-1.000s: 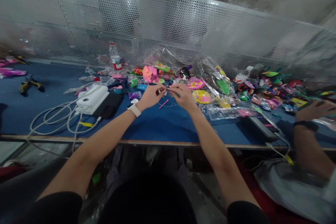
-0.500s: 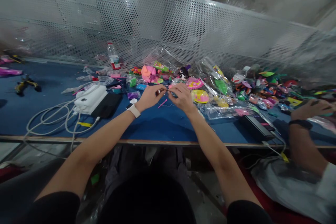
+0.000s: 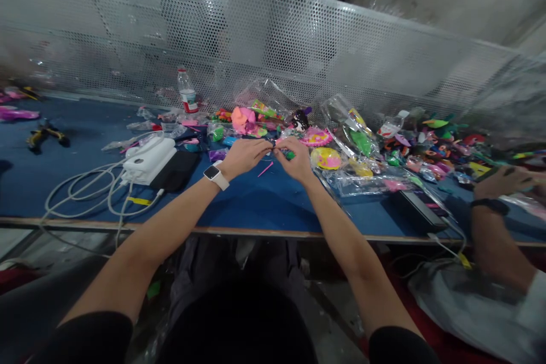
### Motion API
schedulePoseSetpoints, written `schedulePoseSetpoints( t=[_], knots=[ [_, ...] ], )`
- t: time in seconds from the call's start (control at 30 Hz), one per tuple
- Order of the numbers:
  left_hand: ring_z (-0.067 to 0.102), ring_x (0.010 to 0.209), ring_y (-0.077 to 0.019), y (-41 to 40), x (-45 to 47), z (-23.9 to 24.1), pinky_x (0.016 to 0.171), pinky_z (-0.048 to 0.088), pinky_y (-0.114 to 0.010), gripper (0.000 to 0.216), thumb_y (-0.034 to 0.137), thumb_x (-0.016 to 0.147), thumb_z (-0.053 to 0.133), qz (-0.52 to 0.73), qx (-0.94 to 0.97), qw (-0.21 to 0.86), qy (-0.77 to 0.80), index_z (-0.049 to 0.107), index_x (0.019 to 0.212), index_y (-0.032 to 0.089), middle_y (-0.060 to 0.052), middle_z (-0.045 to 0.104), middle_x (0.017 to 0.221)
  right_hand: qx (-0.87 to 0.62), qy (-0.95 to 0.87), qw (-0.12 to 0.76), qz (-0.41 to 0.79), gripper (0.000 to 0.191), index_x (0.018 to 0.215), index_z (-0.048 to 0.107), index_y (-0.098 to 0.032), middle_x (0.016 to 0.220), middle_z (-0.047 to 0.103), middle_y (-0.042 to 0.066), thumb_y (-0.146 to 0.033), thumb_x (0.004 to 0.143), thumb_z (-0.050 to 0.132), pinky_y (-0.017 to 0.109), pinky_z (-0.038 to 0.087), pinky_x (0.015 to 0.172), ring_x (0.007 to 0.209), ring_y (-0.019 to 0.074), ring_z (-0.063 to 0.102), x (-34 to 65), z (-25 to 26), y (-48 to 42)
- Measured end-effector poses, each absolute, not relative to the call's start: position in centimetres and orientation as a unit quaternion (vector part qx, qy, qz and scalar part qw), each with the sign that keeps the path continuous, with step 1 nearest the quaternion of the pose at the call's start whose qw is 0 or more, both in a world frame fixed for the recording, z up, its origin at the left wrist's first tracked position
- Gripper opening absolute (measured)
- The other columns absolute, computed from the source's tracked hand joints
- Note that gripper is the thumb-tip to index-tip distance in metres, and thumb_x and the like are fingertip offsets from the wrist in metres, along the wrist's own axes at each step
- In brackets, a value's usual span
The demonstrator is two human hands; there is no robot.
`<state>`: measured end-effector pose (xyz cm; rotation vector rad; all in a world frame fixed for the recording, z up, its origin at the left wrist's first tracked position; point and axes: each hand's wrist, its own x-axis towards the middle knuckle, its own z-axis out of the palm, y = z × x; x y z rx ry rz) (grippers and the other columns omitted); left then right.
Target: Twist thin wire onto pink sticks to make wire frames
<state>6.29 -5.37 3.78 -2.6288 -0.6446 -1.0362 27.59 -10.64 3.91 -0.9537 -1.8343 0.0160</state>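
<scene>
My left hand (image 3: 246, 157) and my right hand (image 3: 296, 160) meet fingertip to fingertip over the blue table (image 3: 260, 205). Both are closed in a pinch on something small and dark between them, too hidden to name. A small green piece (image 3: 290, 155) shows against my right fingers; I cannot tell whether they hold it. Just below the hands lies a thin pink stick (image 3: 265, 169). Behind them are a pink flower-like foam piece (image 3: 243, 119), a black spotted figure (image 3: 299, 120) and a pink oval piece (image 3: 317, 136). To the right rests a yellow oval piece (image 3: 326, 158).
A white power bank (image 3: 147, 162) and a black one (image 3: 177, 172) with looping cables lie left, pliers (image 3: 46, 135) farther out. A bottle (image 3: 187, 91) stands by the perforated metal screen (image 3: 273, 40). At right are a black box-like device (image 3: 418, 209) and another person's hand (image 3: 501, 182).
My left hand has rolled so its back and the watch face turn more upward. The green piece now shows beside my right fingers. The hands remain together.
</scene>
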Motion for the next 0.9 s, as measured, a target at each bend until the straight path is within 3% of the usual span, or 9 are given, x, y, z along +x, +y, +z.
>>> schedulePoseSetpoints(
  t=[0.2,0.43,0.63,0.77,0.9],
  knots=[
    [0.075,0.087,-0.0199,-5.5,6.4,3.7,0.07,0.045,-0.029,0.029,0.032,0.114,0.045,-0.343,-0.903,0.129,-0.225,0.071,0.116,0.02,-0.006,0.08,0.102,-0.385,-0.762,0.521,0.002,0.032,0.081,0.07,-0.024,0.085,0.073,0.006,-0.047,0.102,0.062,0.041,0.05,0.085,0.088,0.024,0.066,27.6,3.9,-10.5],
    [0.073,0.086,-0.0202,-5.7,6.1,4.0,0.071,0.045,-0.03,0.022,0.024,0.112,0.049,-0.31,-0.909,0.193,-0.2,0.071,0.115,0.02,-0.006,0.077,0.096,-0.386,-0.742,0.537,0.113,0.036,0.076,0.069,-0.022,0.082,0.07,0.004,-0.05,0.098,0.065,0.037,0.048,0.084,0.084,0.0211,0.064,27.4,3.5,-9.9],
    [0.072,0.089,-0.0215,-5.8,5.8,4.3,0.076,0.047,-0.031,0.021,0.019,0.109,0.051,-0.281,-0.919,0.193,-0.198,0.071,0.116,0.02,-0.008,0.076,0.098,-0.389,-0.691,0.539,0.285,0.04,0.073,0.068,-0.021,0.076,0.067,0.001,-0.059,0.087,0.075,0.033,0.049,0.079,0.077,0.0182,0.062,27.5,2.9,-9.3],
    [0.073,0.091,-0.0215,-5.7,6.1,4.0,0.075,0.047,-0.031,0.02,0.022,0.109,0.053,-0.3,-0.921,0.144,-0.203,0.071,0.116,0.021,-0.007,0.078,0.102,-0.402,-0.686,0.523,0.307,0.046,0.074,0.068,-0.022,0.075,0.068,0.001,-0.066,0.085,0.074,0.033,0.051,0.081,0.079,0.0189,0.064,27.6,3.0,-9.2],
    [0.072,0.078,-0.0207,-5.2,6.9,3.3,0.069,0.046,-0.03,0.013,0.026,0.106,0.059,-0.38,-0.887,-0.002,-0.263,0.07,0.109,0.02,-0.004,0.077,0.091,-0.435,-0.699,0.51,0.247,0.054,0.082,0.072,-0.021,0.084,0.072,0.004,-0.074,0.091,0.066,0.034,0.055,0.086,0.088,0.0215,0.068,28.4,3.3,-9.0]
  ],
)
